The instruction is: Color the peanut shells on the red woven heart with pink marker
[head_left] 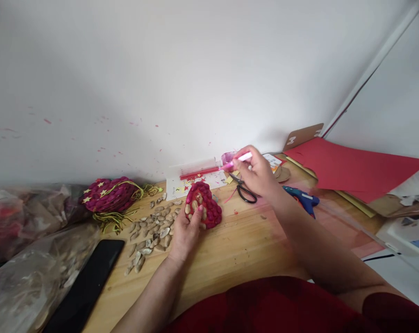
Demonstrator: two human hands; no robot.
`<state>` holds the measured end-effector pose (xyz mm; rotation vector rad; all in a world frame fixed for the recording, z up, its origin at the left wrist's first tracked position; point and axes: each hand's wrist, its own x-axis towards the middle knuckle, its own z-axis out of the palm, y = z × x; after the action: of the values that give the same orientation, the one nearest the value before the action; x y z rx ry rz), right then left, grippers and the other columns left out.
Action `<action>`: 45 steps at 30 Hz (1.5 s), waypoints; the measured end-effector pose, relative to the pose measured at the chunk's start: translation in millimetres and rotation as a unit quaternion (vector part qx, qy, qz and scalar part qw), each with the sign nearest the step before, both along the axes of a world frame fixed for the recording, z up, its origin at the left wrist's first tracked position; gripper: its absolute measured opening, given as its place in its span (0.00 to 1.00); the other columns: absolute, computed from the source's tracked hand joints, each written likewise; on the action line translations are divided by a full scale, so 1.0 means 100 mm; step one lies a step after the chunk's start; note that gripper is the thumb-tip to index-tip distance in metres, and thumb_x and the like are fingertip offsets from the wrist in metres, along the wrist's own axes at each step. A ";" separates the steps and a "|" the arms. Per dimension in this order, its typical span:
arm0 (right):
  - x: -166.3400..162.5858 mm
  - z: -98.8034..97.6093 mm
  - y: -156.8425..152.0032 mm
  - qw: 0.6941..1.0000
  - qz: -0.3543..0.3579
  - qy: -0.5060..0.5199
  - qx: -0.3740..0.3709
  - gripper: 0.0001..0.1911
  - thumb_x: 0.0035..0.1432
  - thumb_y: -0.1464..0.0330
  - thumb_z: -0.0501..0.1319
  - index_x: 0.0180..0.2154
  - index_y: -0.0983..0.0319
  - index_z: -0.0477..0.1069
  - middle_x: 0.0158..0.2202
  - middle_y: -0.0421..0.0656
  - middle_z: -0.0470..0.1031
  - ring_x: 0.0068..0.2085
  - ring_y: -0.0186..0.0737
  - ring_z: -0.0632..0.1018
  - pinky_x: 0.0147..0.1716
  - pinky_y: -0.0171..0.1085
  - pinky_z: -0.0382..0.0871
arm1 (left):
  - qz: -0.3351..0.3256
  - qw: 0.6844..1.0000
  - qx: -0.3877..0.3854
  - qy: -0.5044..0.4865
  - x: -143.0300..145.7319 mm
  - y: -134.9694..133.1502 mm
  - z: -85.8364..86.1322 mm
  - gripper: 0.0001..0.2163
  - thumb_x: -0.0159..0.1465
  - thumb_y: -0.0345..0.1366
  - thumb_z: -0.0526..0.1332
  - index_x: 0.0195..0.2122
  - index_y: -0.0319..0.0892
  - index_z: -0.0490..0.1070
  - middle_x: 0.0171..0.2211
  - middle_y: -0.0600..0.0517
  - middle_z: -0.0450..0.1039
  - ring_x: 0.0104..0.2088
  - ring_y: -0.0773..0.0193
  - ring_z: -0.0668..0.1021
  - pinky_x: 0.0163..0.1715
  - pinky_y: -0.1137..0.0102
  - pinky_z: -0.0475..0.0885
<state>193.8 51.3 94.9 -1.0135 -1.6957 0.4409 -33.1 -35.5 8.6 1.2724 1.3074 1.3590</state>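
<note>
Partly, L hand [184,233] over heart [209,209], bags [32,273] blurry

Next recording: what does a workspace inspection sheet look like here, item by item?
Surface: wooden table, bare wood in front of the person.
Job's things: red shell heart, some shells on it unpainted; pink marker; loose shells to the left of the heart.
Clutter: scissors, blue glue gun, black phone, plastic bags, red paper, purple starred piece.
Hands: left hand holds the red shell heart at its near edge; right hand holds the pink marker above the scissors, clear of the heart.
Cables: thin black lead at the right, ends hidden.
Surroundings: white wall with red flecks.
</note>
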 end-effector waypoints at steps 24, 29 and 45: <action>-0.17 0.11 1.19 0.842 -0.197 -0.458 -0.207 0.15 0.62 0.64 0.66 0.48 0.60 0.84 0.51 0.55 0.83 0.59 0.58 0.75 0.54 0.46 0.68 | 0.017 1.000 -0.018 0.017 -0.02 0.01 -0.06 0.20 0.66 0.52 0.66 0.49 0.40 0.76 0.46 0.44 0.84 0.42 0.55 0.84 0.42 0.65 0.78; -0.17 0.09 1.17 0.838 -0.192 -0.467 -0.207 0.15 0.63 0.64 0.65 0.48 0.60 0.84 0.50 0.55 0.83 0.59 0.59 0.74 0.55 0.48 0.66 | 0.004 1.000 -0.014 0.020 -0.01 0.00 0.00 0.21 0.65 0.52 0.66 0.48 0.39 0.76 0.41 0.45 0.84 0.38 0.57 0.83 0.39 0.67 0.78; 0.01 0.13 0.98 0.882 -0.222 -0.380 -0.170 0.15 0.68 0.60 0.60 0.41 0.62 0.81 0.44 0.55 0.83 0.53 0.59 0.77 0.52 0.50 0.68 | 0.011 0.998 -0.003 0.061 -0.03 0.01 -0.04 0.19 0.65 0.52 0.66 0.45 0.39 0.77 0.36 0.47 0.83 0.34 0.60 0.80 0.38 0.67 0.76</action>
<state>194.9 149.1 107.6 -1.9718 -1.9983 0.0133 -36.1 -34.8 4.7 1.3574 1.4111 1.3082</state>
